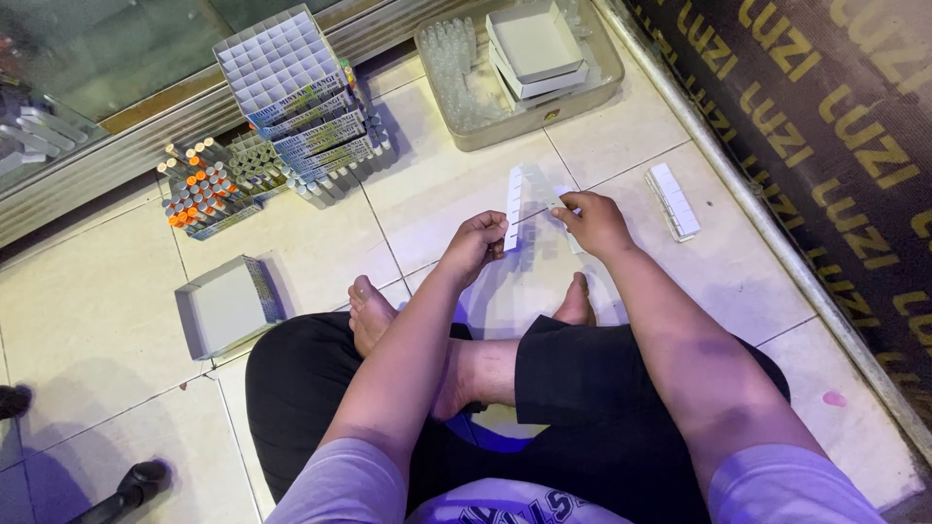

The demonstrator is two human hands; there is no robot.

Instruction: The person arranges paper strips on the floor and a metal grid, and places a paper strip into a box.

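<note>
On the tiled floor (116, 320) stood a stack of finished grid boxes (296, 92) and a tray (602, 78) of empty vials. Both hands, left (476, 243) and right (594, 223), pinched a half-unfolded white divider (524, 199) above the feet; another folded divider (673, 201) lay waiting, so assembly appeared unfinished.

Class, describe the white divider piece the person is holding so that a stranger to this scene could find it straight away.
Start at the person sitting cross-legged on the pale tiled floor. Just beyond the bare feet, the left hand and right hand hold the white card grid between them. Unlike the grid strip lying on the tiles to the right, it is lifted off the floor.
</note>
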